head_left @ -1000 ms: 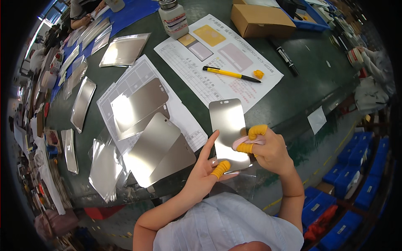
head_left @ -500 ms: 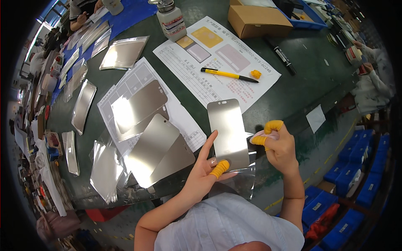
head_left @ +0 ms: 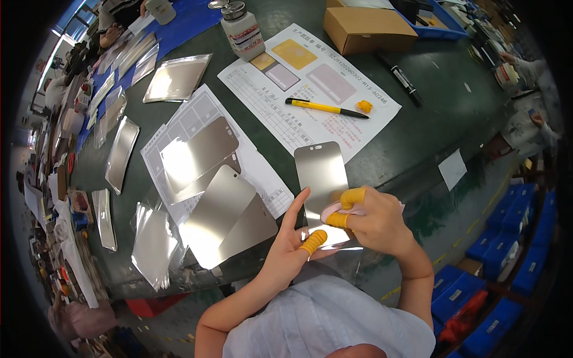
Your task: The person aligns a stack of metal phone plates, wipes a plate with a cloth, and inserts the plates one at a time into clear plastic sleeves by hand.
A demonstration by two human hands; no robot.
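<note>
Here, clenching a bunched pink cloth [head_left: 327, 211] in the right hand [head_left: 377, 222] against a smooth, silvery plate [head_left: 321, 170] with rounded corners, while grasping its lower left edge with the left hand [head_left: 287, 244] over the near side of the green surface [head_left: 412, 137]. Held beside overlapping metallic plates [head_left: 215, 218], near a paper sheet [head_left: 298, 89] printed in black and red characters, with a red-and-black-labelled white bottle [head_left: 243, 33] beyond.
</note>
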